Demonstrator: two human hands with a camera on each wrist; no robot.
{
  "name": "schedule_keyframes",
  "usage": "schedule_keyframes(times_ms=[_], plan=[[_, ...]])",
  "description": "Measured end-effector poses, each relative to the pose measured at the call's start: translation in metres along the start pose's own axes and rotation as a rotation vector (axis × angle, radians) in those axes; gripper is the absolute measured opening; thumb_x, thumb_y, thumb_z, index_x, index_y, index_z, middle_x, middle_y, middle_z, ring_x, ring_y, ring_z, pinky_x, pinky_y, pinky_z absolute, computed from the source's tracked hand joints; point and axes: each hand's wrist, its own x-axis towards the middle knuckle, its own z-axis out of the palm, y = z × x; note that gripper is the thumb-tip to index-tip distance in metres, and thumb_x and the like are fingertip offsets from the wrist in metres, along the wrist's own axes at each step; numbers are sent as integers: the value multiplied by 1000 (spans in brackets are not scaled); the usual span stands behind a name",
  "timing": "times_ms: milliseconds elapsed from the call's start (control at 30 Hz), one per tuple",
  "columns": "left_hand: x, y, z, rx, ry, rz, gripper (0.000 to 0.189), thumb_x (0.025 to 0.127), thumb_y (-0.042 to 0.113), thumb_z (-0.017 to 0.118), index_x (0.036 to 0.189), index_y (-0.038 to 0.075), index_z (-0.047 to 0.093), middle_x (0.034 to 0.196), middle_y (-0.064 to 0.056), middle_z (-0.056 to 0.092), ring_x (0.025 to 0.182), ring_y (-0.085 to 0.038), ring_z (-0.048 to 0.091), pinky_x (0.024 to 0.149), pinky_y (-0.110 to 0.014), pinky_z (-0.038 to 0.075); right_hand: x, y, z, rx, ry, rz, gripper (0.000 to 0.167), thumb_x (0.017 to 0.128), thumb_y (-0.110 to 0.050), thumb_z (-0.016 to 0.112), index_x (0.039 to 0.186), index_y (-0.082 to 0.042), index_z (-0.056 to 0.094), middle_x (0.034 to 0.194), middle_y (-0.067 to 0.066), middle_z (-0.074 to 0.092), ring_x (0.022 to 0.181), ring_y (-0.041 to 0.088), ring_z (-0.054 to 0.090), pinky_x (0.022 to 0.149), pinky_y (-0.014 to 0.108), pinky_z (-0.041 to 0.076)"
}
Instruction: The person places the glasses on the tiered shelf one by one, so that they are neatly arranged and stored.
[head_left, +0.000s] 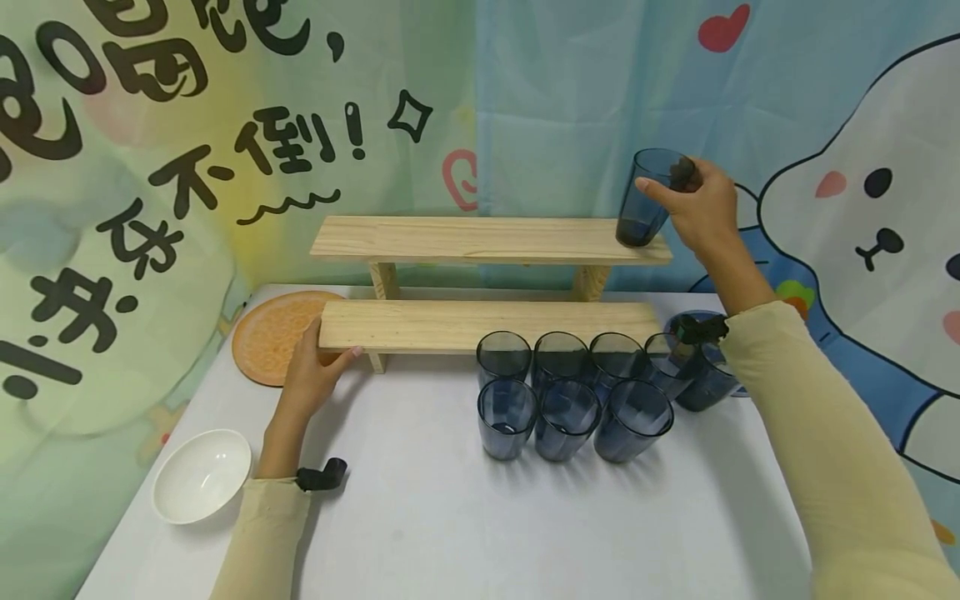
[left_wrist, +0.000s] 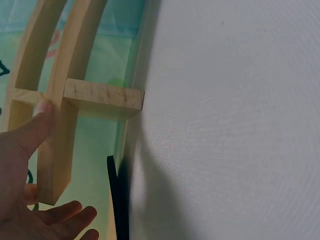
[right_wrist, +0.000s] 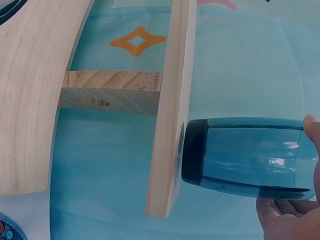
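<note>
Holds a see-through dark-blue tapered tumbler (right_wrist: 245, 157) near the rim in the right hand (head_left: 705, 212) at two o'clock, with the thick base on or just over the right end of a pale wooden upper board (head_left: 465, 237), while pinching a pale wooden lower board (head_left: 450, 323) by its left end in the left hand (head_left: 311, 379) at eight o'clock. As for the tumbler, looks slick, stiff, probably breakable and bottom-heavy, so best gripped round the upper wall. Farther out, shows matching dark-blue tumblers (head_left: 570, 421) at five o'clock.
</note>
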Motion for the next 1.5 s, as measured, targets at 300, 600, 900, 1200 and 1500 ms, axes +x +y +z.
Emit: schedule_keyframes(times_ms=[300,600,900,1200,1500], plan=[[0,2,1,8,-15,-10,97,103,36,71,167,-4,10,169,-33,22,157,-50,21,127,-63,20,-3,3,-1,4,-10,7,58,93,-60,72,126,-17,53,104,-9,45,99,10,42,93,38,36],[0,-1,2,8,-3,-9,96,103,35,72,167,-4,11,169,-32,22,157,-50,20,126,-64,19,-5,2,0,20,-88,39,105,95,-61,68,170,-13,13,175,12,21,163,27,18,130,47,23],[-1,0,2,3,-3,-6,97,103,34,72,167,-4,11,168,-33,23,157,-50,22,126,-65,20,-35,0,-13,-48,37,-58,95,97,-58,68,168,-14,23,172,8,30,159,23,29,130,38,25],[0,0,5,12,-1,28,95,103,32,72,166,-6,13,167,-35,26,156,-51,25,125,-65,21,-122,25,-33,81,130,-135,57,104,-36,69,153,-11,53,151,13,58,139,19,56,118,24,41],[-1,-2,2,24,8,20,96,102,35,72,166,-5,13,167,-34,25,156,-51,23,125,-66,20,-228,60,-17,145,20,-126,51,105,-18,68,152,-5,53,148,13,59,132,2,57,107,11,43]])
